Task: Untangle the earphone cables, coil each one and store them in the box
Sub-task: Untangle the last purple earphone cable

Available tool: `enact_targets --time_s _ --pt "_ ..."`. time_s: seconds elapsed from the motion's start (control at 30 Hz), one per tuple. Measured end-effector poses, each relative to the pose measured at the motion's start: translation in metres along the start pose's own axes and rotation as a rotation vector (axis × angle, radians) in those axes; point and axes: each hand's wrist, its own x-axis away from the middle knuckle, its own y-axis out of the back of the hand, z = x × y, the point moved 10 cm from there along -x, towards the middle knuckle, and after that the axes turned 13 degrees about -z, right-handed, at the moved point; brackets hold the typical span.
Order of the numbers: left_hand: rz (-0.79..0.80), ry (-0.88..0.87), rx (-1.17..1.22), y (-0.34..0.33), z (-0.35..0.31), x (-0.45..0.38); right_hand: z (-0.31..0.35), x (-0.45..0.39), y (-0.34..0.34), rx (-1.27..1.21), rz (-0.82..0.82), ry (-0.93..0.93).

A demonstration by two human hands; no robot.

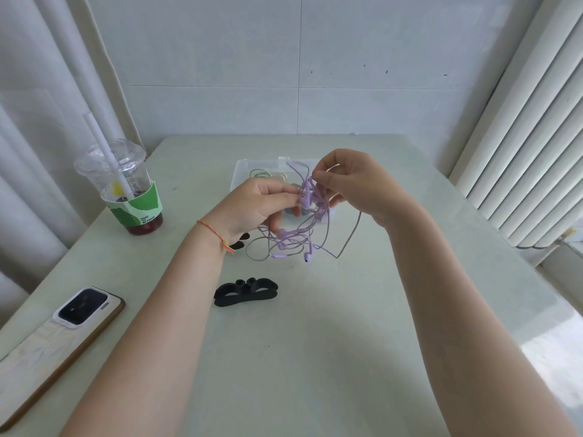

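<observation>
Now both raised: left hand [255, 205] and right hand [355, 184] pinching purple earphone cable [307, 222].

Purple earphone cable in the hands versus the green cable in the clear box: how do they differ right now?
The purple earphone cable is a loose tangle held above the table, pinched by the left hand and right hand; the green cable lies coiled in the clear plastic box, untouched. Purple strands dangle; green looks compact. Both are thin cords.
</observation>
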Motion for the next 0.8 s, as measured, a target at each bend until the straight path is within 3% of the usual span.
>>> enact_targets --time_s 0.1,0.3,0.37,0.5,0.8 --pt "0.070 0.021 0.082 -0.008 -0.003 0.004 -0.002 -0.003 0.001 0.056 -0.050 0.025" --pt "-0.111 0.103 0.191 0.008 0.007 -0.006 0.012 -0.006 0.022 0.330 -0.275 0.165" --pt "-0.128 0.134 0.257 0.010 0.010 -0.007 0.009 -0.005 0.019 0.323 -0.200 0.091" --pt "-0.151 0.199 0.418 0.010 0.014 -0.007 -0.003 0.011 -0.015 0.255 0.119 -0.047" --pt "-0.044 0.256 0.601 -0.003 0.020 -0.009 -0.013 0.004 -0.023 0.057 0.022 -0.087"
